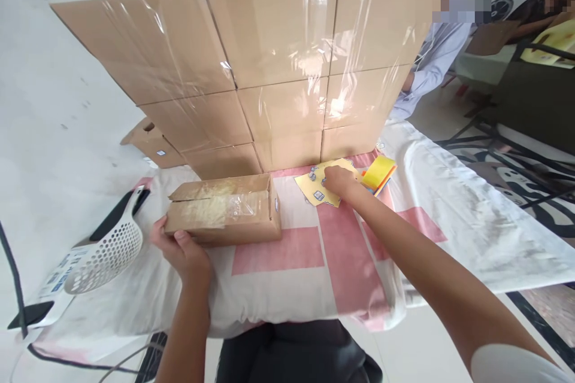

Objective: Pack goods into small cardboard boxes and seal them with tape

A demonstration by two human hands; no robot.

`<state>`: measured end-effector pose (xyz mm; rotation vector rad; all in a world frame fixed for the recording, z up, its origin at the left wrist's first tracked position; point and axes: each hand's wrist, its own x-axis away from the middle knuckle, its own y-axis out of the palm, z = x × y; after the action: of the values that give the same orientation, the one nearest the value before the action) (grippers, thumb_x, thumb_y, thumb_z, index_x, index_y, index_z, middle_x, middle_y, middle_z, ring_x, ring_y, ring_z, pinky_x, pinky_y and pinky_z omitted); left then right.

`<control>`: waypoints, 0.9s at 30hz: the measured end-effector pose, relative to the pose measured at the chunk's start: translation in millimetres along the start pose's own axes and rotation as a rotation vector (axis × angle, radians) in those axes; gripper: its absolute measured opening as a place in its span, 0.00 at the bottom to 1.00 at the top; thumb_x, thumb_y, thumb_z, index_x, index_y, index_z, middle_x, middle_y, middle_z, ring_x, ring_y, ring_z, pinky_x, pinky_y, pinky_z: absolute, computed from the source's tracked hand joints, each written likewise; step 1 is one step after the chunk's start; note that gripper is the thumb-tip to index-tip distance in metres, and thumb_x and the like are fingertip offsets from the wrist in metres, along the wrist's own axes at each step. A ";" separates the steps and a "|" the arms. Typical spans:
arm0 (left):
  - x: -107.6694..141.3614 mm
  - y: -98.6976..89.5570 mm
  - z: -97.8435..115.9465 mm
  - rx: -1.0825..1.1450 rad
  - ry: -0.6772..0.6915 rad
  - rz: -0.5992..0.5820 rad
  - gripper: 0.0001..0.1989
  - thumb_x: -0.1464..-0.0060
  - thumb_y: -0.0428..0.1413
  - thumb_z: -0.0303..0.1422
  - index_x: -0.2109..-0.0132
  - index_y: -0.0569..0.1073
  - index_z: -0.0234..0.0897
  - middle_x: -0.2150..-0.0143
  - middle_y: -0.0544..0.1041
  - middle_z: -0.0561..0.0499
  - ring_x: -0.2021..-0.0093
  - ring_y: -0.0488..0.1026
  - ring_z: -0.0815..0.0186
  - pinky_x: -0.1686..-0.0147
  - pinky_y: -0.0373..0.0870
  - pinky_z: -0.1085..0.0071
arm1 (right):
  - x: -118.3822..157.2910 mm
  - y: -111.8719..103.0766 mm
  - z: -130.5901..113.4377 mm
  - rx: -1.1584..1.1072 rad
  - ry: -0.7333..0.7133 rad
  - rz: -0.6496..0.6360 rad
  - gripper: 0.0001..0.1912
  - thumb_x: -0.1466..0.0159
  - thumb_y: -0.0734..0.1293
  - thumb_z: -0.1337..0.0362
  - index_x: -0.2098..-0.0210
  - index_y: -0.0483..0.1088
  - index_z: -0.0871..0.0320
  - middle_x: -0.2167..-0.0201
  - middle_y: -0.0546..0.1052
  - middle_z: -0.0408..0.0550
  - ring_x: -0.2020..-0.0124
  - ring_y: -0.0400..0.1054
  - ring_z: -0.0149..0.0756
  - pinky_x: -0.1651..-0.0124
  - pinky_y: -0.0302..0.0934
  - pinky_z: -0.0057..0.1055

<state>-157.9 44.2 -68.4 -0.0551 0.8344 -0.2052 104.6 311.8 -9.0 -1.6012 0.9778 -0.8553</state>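
A long cardboard box (pixel 224 209), closed with clear tape, lies on the cloth-covered table. My left hand (pixel 186 254) holds its left end, thumb on the near side and fingers around the end. Further right, my right hand (pixel 340 182) rests on a yellow sheet (pixel 330 196) that carries small printed or stuck-on pictures. The fingers of this hand are curled together, and what they pinch, if anything, is hidden. Just beyond it lies a stack of folded yellow, orange and blue pieces (pixel 380 173).
A tall taped cardboard panel (pixel 287 72) stands across the back of the table (pixel 278 299). On the left lie a white perforated skimmer (pixel 110 257) and a smaller cardboard piece (pixel 155 146). A person in a light shirt (pixel 431 72) is behind the panel's right edge.
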 end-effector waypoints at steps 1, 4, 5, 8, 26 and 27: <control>0.2 -0.7 -0.7 0.000 -0.005 -0.003 0.24 0.32 0.46 0.45 0.37 0.64 0.36 0.39 0.66 0.39 0.38 0.65 0.55 0.34 0.58 0.53 | -1.8 1.0 -2.2 0.047 0.028 0.009 0.17 0.41 0.69 0.73 0.51 0.72 0.65 0.49 0.74 0.67 0.51 0.73 0.54 0.53 0.65 0.41; 0.8 -2.5 -4.1 0.001 -0.030 -0.015 0.26 0.33 0.47 0.46 0.36 0.64 0.35 0.39 0.67 0.38 0.39 0.67 0.54 0.36 0.60 0.53 | -0.8 2.5 -7.7 0.139 0.046 0.054 0.27 0.39 0.69 0.71 0.40 0.65 0.66 0.41 0.66 0.70 0.45 0.69 0.56 0.50 0.65 0.44; 0.9 -2.9 -5.4 0.002 -0.039 -0.019 0.27 0.33 0.47 0.47 0.36 0.64 0.35 0.39 0.67 0.38 0.39 0.67 0.54 0.36 0.60 0.53 | 0.9 2.6 -8.1 0.153 0.029 0.053 0.25 0.38 0.68 0.70 0.41 0.66 0.64 0.41 0.66 0.68 0.45 0.69 0.54 0.50 0.65 0.43; 1.1 -3.9 -8.8 0.006 -0.046 -0.032 0.28 0.33 0.47 0.48 0.35 0.63 0.35 0.39 0.68 0.37 0.39 0.67 0.54 0.37 0.61 0.54 | 8.3 4.2 -4.3 0.161 -0.060 -0.005 0.15 0.34 0.64 0.70 0.50 0.76 0.57 0.46 0.71 0.59 0.48 0.71 0.45 0.52 0.65 0.35; 3.6 -11.1 -20.2 0.211 -0.050 -0.017 0.24 0.35 0.51 0.46 0.39 0.65 0.37 0.43 0.68 0.41 0.47 0.69 0.58 0.41 0.65 0.56 | 88.2 10.1 -51.9 -0.456 -0.659 -0.173 0.72 0.47 0.79 0.49 0.25 0.24 0.50 0.23 0.38 0.57 0.23 0.33 0.49 0.27 0.41 0.44; 3.6 -11.3 -21.6 0.233 -0.048 -0.013 0.24 0.36 0.52 0.46 0.40 0.65 0.37 0.43 0.68 0.41 0.46 0.69 0.58 0.41 0.65 0.56 | 90.9 15.3 -62.8 -0.554 -0.707 -0.184 0.74 0.49 0.79 0.48 0.25 0.21 0.51 0.23 0.35 0.59 0.23 0.30 0.49 0.26 0.39 0.45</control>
<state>-173.3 33.1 -84.1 0.1531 0.7579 -0.3109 83.7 202.4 -5.1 -2.2677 0.5729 -0.0724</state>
